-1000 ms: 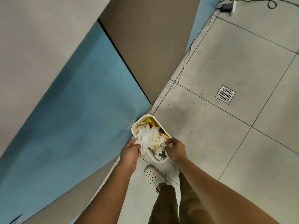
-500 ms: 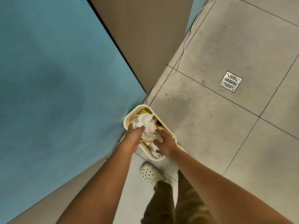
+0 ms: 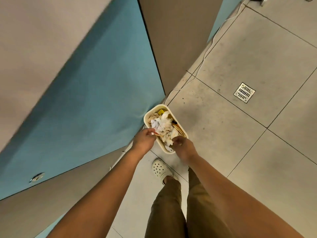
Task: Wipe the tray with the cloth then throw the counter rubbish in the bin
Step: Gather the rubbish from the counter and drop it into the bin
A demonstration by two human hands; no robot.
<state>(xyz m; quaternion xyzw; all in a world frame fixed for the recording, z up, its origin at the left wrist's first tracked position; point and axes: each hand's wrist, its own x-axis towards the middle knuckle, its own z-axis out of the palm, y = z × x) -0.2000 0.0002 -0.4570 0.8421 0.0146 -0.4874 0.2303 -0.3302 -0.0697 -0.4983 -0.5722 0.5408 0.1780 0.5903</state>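
A cream plastic bin [image 3: 154,109] stands on the floor against the blue cabinet front. It is filled with crumpled white tissue and paper rubbish [image 3: 162,125], with some yellow and orange bits. My left hand [image 3: 143,140] hovers at the bin's near left rim, fingers loosely curled, fingertips at the rubbish. My right hand [image 3: 184,147] hangs over the near right rim, fingers loosely curled, with nothing visible in it. No tray or cloth is in view.
A blue cabinet front [image 3: 96,93] and a grey panel [image 3: 173,40] rise on the left. A white cable [image 3: 204,57] runs along the wall base. A metal floor drain [image 3: 244,92] lies to the right. My white clog [image 3: 160,169] stands just behind the bin.
Both hands were pushed down into the rubbish half a second ago. They have since lifted back to the bin's near rim, and the tissue lies loose in the bin.
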